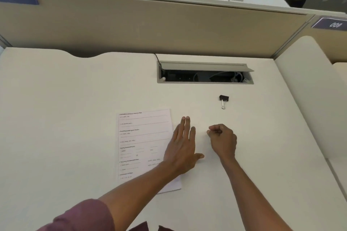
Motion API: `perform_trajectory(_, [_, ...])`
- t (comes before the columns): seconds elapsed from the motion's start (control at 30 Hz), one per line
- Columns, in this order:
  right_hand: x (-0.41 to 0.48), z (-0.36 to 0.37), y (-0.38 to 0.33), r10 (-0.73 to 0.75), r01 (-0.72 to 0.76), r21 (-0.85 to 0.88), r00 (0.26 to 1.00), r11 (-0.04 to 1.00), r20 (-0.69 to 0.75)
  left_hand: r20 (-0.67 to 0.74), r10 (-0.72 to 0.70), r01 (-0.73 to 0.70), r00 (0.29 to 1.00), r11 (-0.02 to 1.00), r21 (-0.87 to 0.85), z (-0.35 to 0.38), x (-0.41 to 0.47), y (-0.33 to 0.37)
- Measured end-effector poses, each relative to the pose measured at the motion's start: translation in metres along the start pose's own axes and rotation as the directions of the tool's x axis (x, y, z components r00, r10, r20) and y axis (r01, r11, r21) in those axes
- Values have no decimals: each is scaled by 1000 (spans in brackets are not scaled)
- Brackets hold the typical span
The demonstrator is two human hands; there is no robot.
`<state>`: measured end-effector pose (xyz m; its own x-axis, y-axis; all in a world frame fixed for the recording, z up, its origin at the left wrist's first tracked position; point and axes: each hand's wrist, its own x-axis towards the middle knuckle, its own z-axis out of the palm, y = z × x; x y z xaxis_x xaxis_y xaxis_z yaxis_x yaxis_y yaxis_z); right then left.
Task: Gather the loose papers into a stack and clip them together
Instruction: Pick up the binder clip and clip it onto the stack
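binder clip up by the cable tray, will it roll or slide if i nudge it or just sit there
The binder clip probably won't roll: its black body looks boxy and lies flat on the desk. It looks small and likely light, so a nudge may slide it on that smooth top. Its wire handles trail toward you and may pivot if pushed.

- Left hand (185, 148): bare, no ring, no watch, no glove.
- Right hand (223, 141): bare too, no jewellery seen; wrist w/o band or strap.
- Left sleeve (84, 215): maroon/plum fabric, plain weave, no pattern or logo visible; ends approx. at elbow, forearm below it uncovered.
- Right arm: forearm uncovered as far as the frame edge, no sleeve in shot.
- Shirt front (142, 227): same maroon cloth, two small bits at bottom edge, detail too small to tell.
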<state>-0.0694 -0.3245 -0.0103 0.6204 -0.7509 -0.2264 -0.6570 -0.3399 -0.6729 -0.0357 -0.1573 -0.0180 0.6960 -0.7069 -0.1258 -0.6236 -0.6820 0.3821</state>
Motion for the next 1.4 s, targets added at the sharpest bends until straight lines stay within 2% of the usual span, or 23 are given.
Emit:
perform_trajectory(0.2, [74,-31,-18,-183,168,-233,982,958,-44,191,87,-104,978,991,82,23,20,1])
perform_trajectory(0.37, [129,-43,-36,-230,212,-452,973,867,15,196,74,-83,978,996,40,28,23,-4])
perform_trajectory(0.6, [160,-38,-49,-184,239,-542,971,805,155,228,71,-84,971,995,47,24,21,-6])
perform_trajectory(1.0, [153,-21,-33,-298,302,-571,949,764,103,248,59,-63,967,998,8,18,22,-3])
perform_trajectory(1.07, [147,-20,-29,-298,293,-491,952,820,71,262,66,-69,963,998,4,15,23,-4])
perform_trajectory(1.13, [136,-19,-30,-274,259,-333,962,907,2,278,71,-63,958,997,-40,8,25,-6])
perform_trajectory(1.23, [104,-15,-40,-162,162,-4,985,987,-62,247,3,61,969,966,-251,-11,24,-6])
perform_trajectory(1.33, [58,-9,-50,-44,30,328,998,944,37,112,-206,234,972,830,-507,-34,15,-4])
perform_trajectory(1.4, [26,-5,-54,-30,-26,462,993,886,115,55,-341,283,938,667,-689,-50,4,-5])
